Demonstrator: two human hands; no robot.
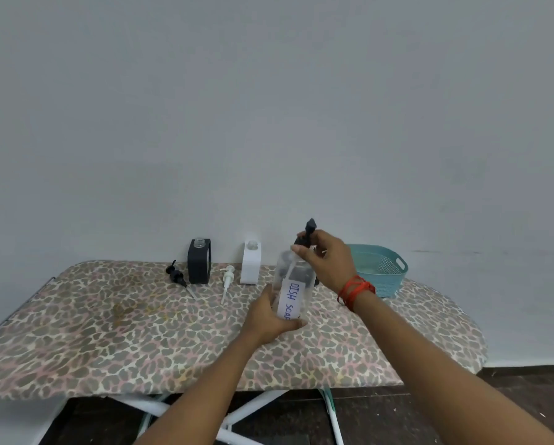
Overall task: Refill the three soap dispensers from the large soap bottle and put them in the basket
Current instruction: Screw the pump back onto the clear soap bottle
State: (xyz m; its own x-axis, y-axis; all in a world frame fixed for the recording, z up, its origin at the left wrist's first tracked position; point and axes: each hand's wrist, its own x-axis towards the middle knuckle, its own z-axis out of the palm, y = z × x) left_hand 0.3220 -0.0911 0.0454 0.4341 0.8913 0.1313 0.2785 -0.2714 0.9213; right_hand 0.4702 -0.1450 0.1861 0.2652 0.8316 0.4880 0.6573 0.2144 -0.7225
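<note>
Free passage: the left half and near strip of the ironing board (92, 332), and its lower right.

Rear centre-left is obstructed. A black dispenser (199, 263) and a white dispenser (250, 264) stand against the wall, with a black pump (175, 273) and a white pump (227, 279) lying just in front.

Centre is occupied by the clear bottle (290, 292), gripped by the left hand (267, 317). The right hand (328, 261) holds the pump head (308, 231) above it.

The right forearm (397, 332) crosses the near approach to the basket (383, 277). The basket top is open from above.

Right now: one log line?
left hand: grips DISH SOAP dispenser | right hand: pinches its black pump | black dispenser, white dispenser: pumps off
</note>
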